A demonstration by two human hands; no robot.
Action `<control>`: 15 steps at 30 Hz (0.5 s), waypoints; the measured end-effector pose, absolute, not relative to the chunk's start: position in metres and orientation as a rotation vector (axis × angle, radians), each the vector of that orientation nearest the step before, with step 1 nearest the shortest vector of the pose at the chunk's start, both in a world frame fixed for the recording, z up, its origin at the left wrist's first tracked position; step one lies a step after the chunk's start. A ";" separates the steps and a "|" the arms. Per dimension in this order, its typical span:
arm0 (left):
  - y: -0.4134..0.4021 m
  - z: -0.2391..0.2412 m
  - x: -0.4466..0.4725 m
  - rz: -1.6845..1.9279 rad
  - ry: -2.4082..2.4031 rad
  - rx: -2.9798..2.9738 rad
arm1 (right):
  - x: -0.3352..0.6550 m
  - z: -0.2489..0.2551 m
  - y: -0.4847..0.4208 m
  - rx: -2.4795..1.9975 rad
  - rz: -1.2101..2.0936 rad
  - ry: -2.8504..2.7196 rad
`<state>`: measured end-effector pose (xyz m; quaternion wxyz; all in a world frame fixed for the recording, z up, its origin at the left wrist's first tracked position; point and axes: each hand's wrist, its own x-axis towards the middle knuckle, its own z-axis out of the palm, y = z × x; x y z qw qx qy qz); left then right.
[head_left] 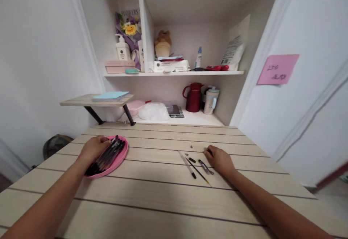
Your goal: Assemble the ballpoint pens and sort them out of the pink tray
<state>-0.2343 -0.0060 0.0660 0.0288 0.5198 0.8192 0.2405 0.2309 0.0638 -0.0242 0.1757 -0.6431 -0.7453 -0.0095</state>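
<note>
"Where are the slim black-and-clear plastic pens (110, 155) found?"
"They are heaped in the shallow round pink plate (122, 158). The fingers of the left hand (95, 147) are laid against them — whether any is gripped cannot be told."
"And the right hand (219, 159)?"
"It is set well apart from the left, fingers curled, beside the loose clear plastic barrel (186, 163), thin black refill (198, 171) and short black cap (191, 160) on the pale wood-plank table (152, 195). Whether anything small is pinched there is hidden."
"How is this best handled?"
"Pens are best separated gently, so none is dragged over the rim. The small dark bit (191, 146) should be guarded — it could easily be knocked away."
</note>
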 end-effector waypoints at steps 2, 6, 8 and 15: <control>-0.003 0.067 -0.222 0.803 2.515 1.679 | 0.231 -0.024 0.064 -1.813 -0.052 -2.110; 0.001 0.059 -0.169 0.926 2.233 1.875 | 0.230 -0.025 0.065 -1.828 -0.058 -2.095; 0.000 0.048 -0.134 0.862 1.992 1.966 | 0.230 -0.024 0.065 -1.846 -0.028 -2.088; -0.003 0.019 -0.035 0.534 1.628 2.104 | 0.229 -0.013 0.069 -1.938 0.159 -2.058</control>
